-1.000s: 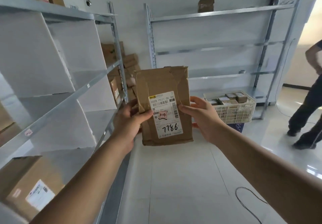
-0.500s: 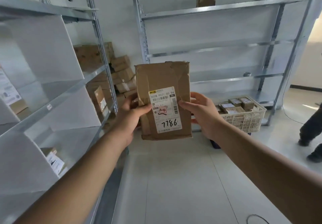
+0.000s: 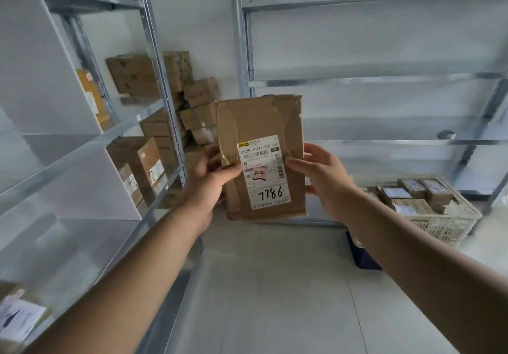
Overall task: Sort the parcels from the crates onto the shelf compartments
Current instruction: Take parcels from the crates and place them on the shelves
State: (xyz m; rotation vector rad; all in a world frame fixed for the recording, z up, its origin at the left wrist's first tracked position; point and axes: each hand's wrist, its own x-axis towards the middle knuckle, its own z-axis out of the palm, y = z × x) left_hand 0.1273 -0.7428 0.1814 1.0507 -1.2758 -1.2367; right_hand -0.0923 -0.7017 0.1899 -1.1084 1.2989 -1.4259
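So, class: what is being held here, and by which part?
A brown parcel, gripped by its side edges: left hand on one, right hand on the other.

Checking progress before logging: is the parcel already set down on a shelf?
No, the left hand and right hand both hold the parcel upright in mid-air.

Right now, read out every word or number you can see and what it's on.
"502B P071-00 94": printed atop the white label on the brown parcel that the left hand and right hand hold.
"94": small dark box just below, same label.
"7786": handwritten at the label's bottom.
Fine print, barcodes, red stamp: too small.
Labels on the shelf boxes and in the crate: blurred.
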